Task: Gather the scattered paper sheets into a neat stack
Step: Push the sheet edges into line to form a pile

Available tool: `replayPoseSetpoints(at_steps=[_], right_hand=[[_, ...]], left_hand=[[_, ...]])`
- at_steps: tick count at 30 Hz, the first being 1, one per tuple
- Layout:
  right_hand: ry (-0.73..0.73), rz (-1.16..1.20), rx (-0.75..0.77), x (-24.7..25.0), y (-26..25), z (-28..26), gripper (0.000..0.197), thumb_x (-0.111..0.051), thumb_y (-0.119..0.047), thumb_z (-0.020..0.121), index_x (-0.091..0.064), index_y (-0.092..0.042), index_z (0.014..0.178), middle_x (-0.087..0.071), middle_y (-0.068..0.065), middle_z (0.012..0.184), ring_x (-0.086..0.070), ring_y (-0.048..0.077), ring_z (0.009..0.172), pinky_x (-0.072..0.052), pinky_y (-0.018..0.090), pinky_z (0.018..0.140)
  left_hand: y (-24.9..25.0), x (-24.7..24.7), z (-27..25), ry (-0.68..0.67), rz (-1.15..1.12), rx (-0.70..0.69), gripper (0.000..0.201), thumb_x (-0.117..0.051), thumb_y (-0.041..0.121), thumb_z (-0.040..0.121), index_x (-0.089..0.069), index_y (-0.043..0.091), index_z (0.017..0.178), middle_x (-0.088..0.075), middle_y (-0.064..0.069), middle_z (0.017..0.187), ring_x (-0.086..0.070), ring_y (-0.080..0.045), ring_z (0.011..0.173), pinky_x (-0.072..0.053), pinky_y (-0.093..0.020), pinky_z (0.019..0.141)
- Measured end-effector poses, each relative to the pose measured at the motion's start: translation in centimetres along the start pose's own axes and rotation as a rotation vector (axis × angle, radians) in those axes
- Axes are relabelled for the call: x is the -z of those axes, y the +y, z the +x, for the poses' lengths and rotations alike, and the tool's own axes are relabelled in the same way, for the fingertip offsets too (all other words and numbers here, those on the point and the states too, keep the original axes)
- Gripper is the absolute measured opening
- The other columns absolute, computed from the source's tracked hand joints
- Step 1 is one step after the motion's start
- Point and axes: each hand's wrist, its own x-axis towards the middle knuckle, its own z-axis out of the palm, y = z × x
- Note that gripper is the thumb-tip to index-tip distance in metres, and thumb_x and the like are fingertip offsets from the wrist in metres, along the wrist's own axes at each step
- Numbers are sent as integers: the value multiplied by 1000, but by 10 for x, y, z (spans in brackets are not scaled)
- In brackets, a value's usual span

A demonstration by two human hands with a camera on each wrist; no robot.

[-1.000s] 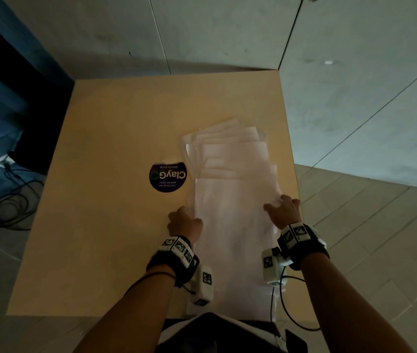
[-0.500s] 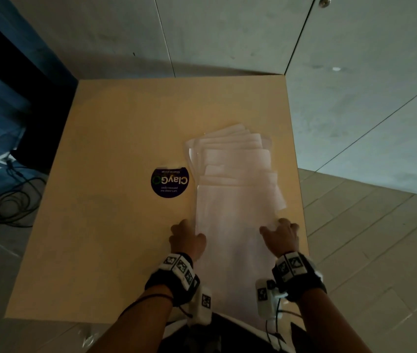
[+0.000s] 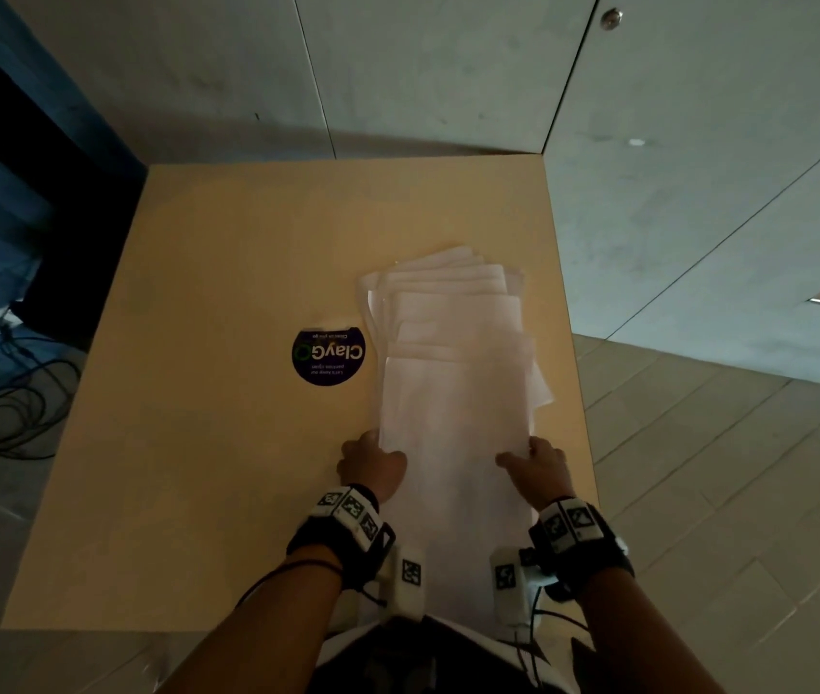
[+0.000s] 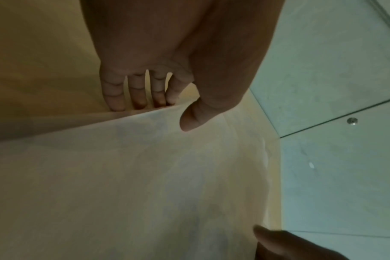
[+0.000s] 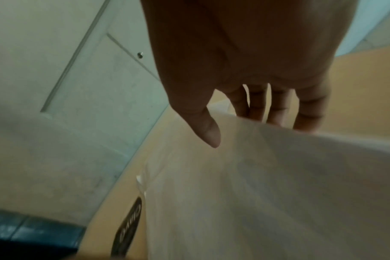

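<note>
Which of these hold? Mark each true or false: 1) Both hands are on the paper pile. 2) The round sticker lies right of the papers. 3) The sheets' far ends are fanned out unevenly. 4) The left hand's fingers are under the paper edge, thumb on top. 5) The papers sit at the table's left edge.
1) True: the left hand and right hand hold the paper pile at its sides.
2) False: the round sticker lies left of the pile.
3) True: the far ends are staggered.
4) True: the wrist view shows the fingers beneath and the thumb above.
5) False: the pile sits toward the right edge of the table.
</note>
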Motion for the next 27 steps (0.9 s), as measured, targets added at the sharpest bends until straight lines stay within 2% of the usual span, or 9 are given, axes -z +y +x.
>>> replayPoseSetpoints(at_steps=[2, 6, 8, 11, 15, 21, 27], right_hand=[[7, 39, -9, 9, 0, 4, 66, -67, -30, 83, -42, -7, 139, -38, 16, 137, -45, 36, 122, -40, 40, 102], [127, -46, 46, 24, -7, 17, 73, -67, -32, 83, -33, -10, 144, -31, 16, 143, -40, 39, 128, -38, 45, 106], [145, -74, 77, 32, -17, 24, 71, -63, -29, 86, -31, -9, 146, -29, 16, 144, -39, 39, 129, -37, 45, 106], [144, -81, 85, 44, -31, 37, 62, -57, -24, 91, -32, -8, 145, -31, 15, 144, -39, 38, 128, -35, 42, 106], [125, -109, 70, 50, -42, 52, 56, -52, -22, 93, -35, -7, 144, -33, 15, 142, -38, 36, 129, -33, 40, 108], [134, -182, 94, 53, -53, 61, 51, -51, -21, 93, -39, -8, 141, -35, 15, 139, -37, 36, 127, -34, 43, 105], [102, -238, 123, 54, -64, 67, 49, -48, -22, 93, -41, -10, 139, -40, 14, 138, -37, 34, 127, -33, 42, 105]], left_hand=[[-3, 8, 6, 41, 48, 17, 58, -53, 30, 86, -42, 15, 141, -37, -17, 139, -41, -39, 124, -38, -40, 102], [-5, 15, 9, 115, 74, 54, 55, -51, 26, 87, -42, 9, 138, -40, -19, 138, -45, -40, 121, -41, -42, 98], [-2, 17, 15, 97, 73, -2, 52, -50, 25, 86, -46, 11, 136, -44, -18, 138, -47, -39, 120, -43, -41, 98], [9, 25, 24, 60, 16, -81, 57, -49, 24, 82, -48, 14, 138, -47, -14, 140, -48, -37, 123, -41, -42, 104], [30, 36, 44, 57, 26, -95, 59, -47, 24, 85, -42, 15, 142, -41, -13, 145, -43, -36, 129, -36, -42, 109], [63, 49, 63, 38, -48, -156, 55, -46, 12, 85, -45, 12, 140, -45, -15, 144, -47, -36, 127, -41, -43, 106], [86, 57, 85, 19, -76, -174, 45, -42, 11, 85, -55, 9, 127, -57, -17, 128, -55, -38, 113, -49, -42, 96]])
